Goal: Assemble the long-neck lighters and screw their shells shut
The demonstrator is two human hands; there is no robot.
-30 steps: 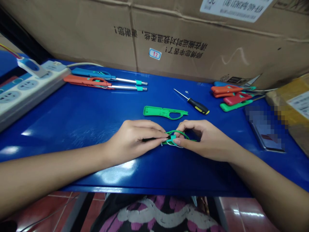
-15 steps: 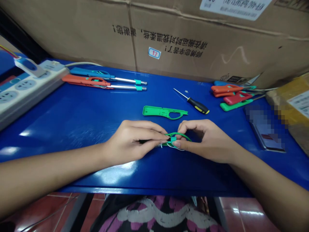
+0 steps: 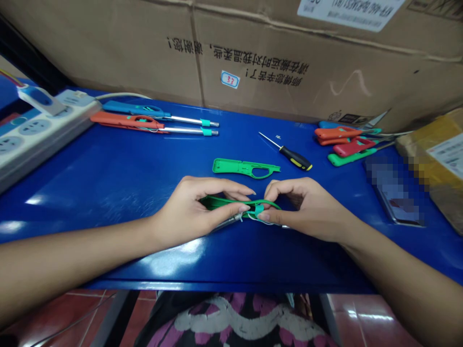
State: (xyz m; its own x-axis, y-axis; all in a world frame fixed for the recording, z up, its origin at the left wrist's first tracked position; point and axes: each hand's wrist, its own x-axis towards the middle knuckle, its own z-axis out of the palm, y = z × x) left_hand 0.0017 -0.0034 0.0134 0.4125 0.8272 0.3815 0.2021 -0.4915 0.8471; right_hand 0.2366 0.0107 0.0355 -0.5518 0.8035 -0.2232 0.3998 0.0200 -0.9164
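Note:
Between my hands is a green lighter casing (image 3: pixel 231 201), its open side partly showing, with a thin white wire and a metal rod at its near edge. My left hand (image 3: pixel 197 205) grips the casing's left part, thumb along the near side and fingers on the far side. The thumb and index finger of my right hand (image 3: pixel 311 207) pinch the right part, around the teal trigger (image 3: pixel 259 210). Most of the inner parts are hidden by my fingers. Just beyond my hands lies the other green casing half (image 3: pixel 238 166), hollow side up.
A screwdriver (image 3: pixel 297 158) lies beyond the casing half. Orange (image 3: pixel 123 120) and blue (image 3: pixel 133 108) lighters rest at the back left beside a power strip (image 3: pixel 47 127). Several lighters (image 3: pixel 354 147), a phone (image 3: pixel 398 197) and a taped box (image 3: pixel 437 168) are at right. A large carton (image 3: pixel 231 53) stands behind.
My left fingers have lifted and spread from the casing, uncovering more of its green inside and the metal rod. My right hand keeps its pinch at the trigger.

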